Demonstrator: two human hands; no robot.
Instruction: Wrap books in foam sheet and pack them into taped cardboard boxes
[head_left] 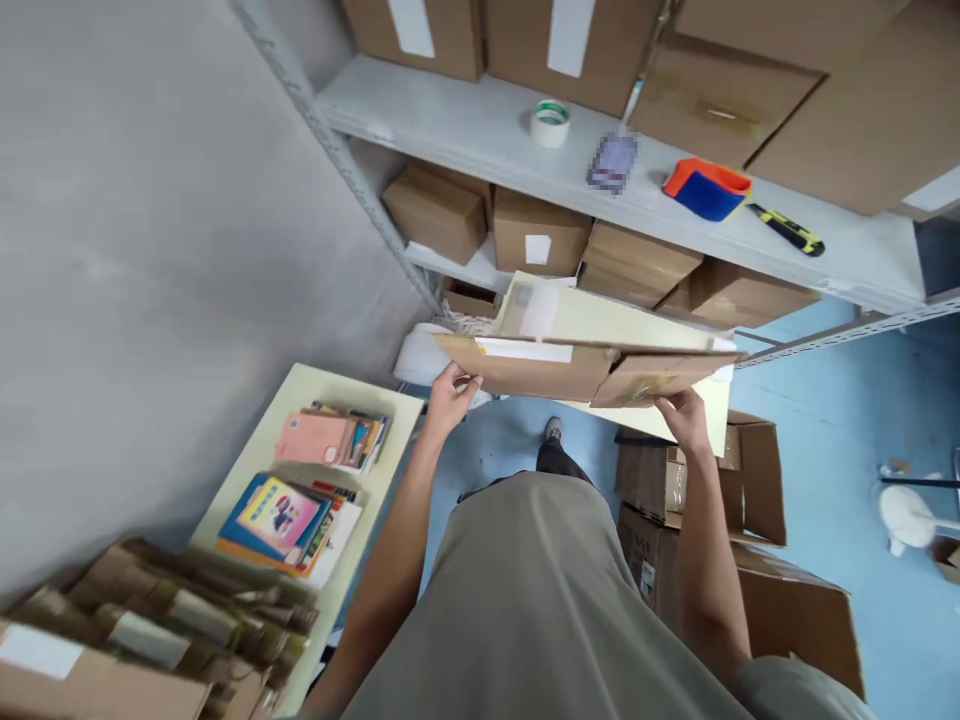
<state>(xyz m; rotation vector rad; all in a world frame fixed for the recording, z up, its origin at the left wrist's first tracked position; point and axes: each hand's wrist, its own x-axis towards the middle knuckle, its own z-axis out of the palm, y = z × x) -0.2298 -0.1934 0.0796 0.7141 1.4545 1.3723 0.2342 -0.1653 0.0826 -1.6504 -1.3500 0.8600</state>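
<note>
Both my hands hold up a flat cardboard box [555, 365] in front of me, level with the lower shelf. My left hand [448, 398] grips its left end from below. My right hand [684, 415] grips its right end near a folded flap. Pale card sheets lie on top of the box, with white tape strips on its near side. My legs and one shoe [553, 430] show beneath it on the blue floor.
A metal shelf [480, 125] carries cardboard boxes, a tape roll [550, 122], an orange-blue tape dispenser [706, 188] and a yellow utility knife [789, 230]. Left is a small table [300, 385] with book stacks [285, 520]. Open cartons [720, 520] stand on the floor right; flattened cartons [150, 630] lie lower left.
</note>
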